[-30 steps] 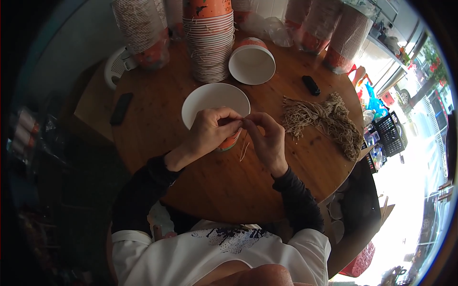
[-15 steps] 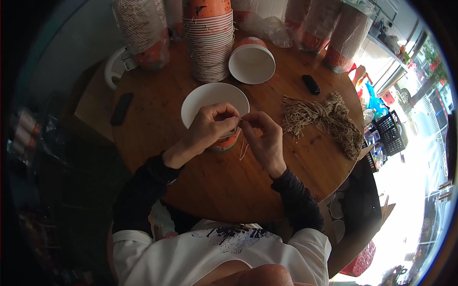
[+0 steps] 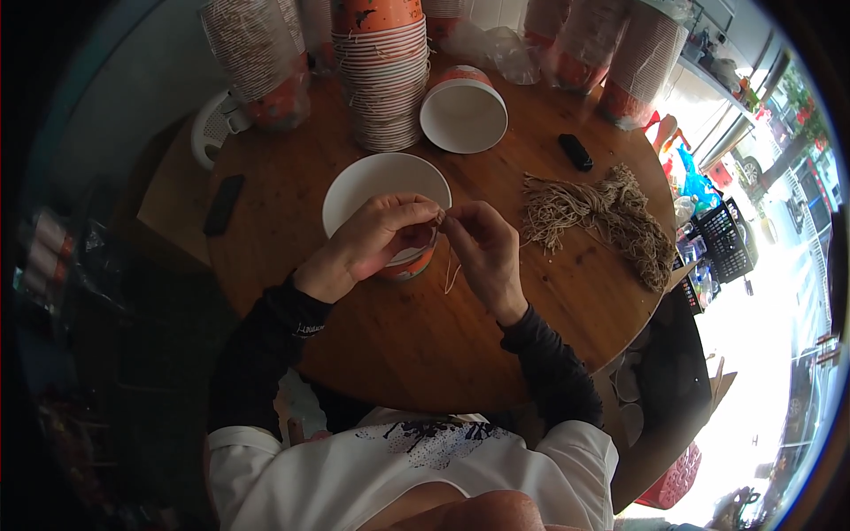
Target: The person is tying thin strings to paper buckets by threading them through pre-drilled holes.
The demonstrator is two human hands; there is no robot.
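Note:
My left hand [image 3: 376, 234] and my right hand [image 3: 483, 250] meet fingertip to fingertip over the near right rim of a paper tub [image 3: 381, 181], white inside and orange outside. Both are closed in a pinch on a thin tan string [image 3: 451, 279]. One end of it dangles in a loop below my right fingers; the part between the fingertips is too small to make out. My left hand hides part of the tub, which stands upright on the round wooden table. A bundle of tan strings [image 3: 602, 221] lies to the right of my right hand.
A tall stack of nested tubs [image 3: 385, 88] rises behind, with one tub [image 3: 464, 117] tipped on its side next to it. Plastic-wrapped stacks [image 3: 642, 66] line the far edge. A small black object [image 3: 575, 151] lies right, a dark flat one [image 3: 224, 204] left.
Both hands stay together, with my left hand turned slightly and its fingers more curled under. The tub appears slightly further left, as the whole view has shifted a little.

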